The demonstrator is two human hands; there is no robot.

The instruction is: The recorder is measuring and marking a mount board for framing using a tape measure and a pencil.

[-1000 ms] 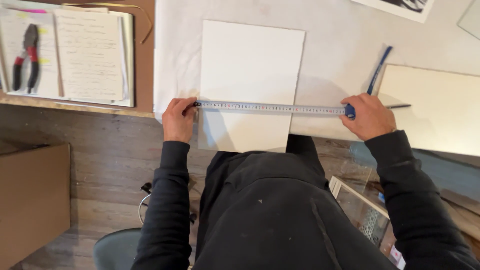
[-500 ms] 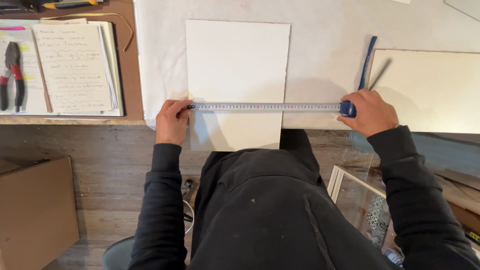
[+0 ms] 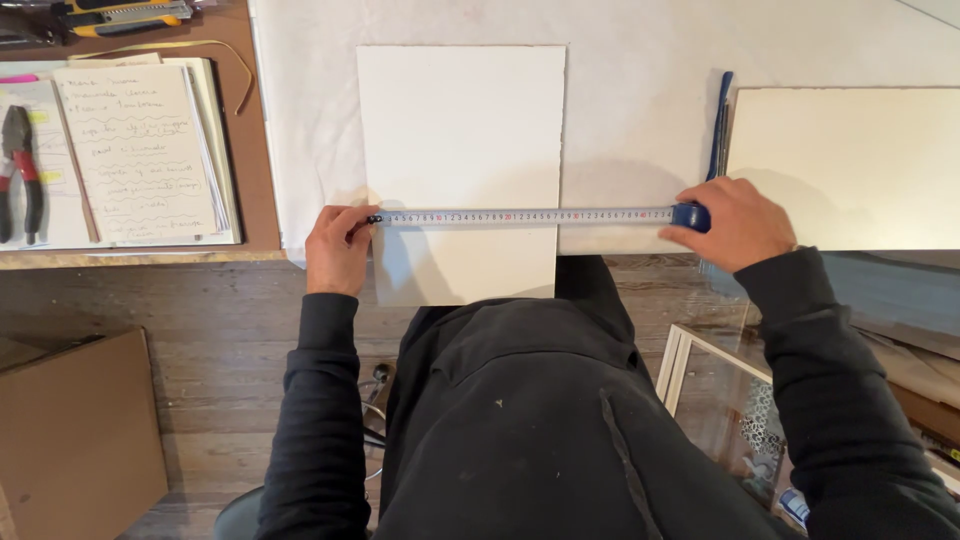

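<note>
Left hand [image 3: 338,252] pinched the hooked end of the metal measuring tape [image 3: 520,216] at the left edge of the white rectangular paper sheet [image 3: 460,150], fingers curled nearly closed. Right hand [image 3: 735,225] gripped the blue tape case [image 3: 692,215], fingers wrapped tight. The tape lay stretched straight across the sheet's lower part, on the white-covered table [image 3: 640,60].

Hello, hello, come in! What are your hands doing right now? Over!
Left hand pins tape end at white sheet's left edge. Right hand holds blue tape measure case, tape stretched across. Nothing blocking.
</note>
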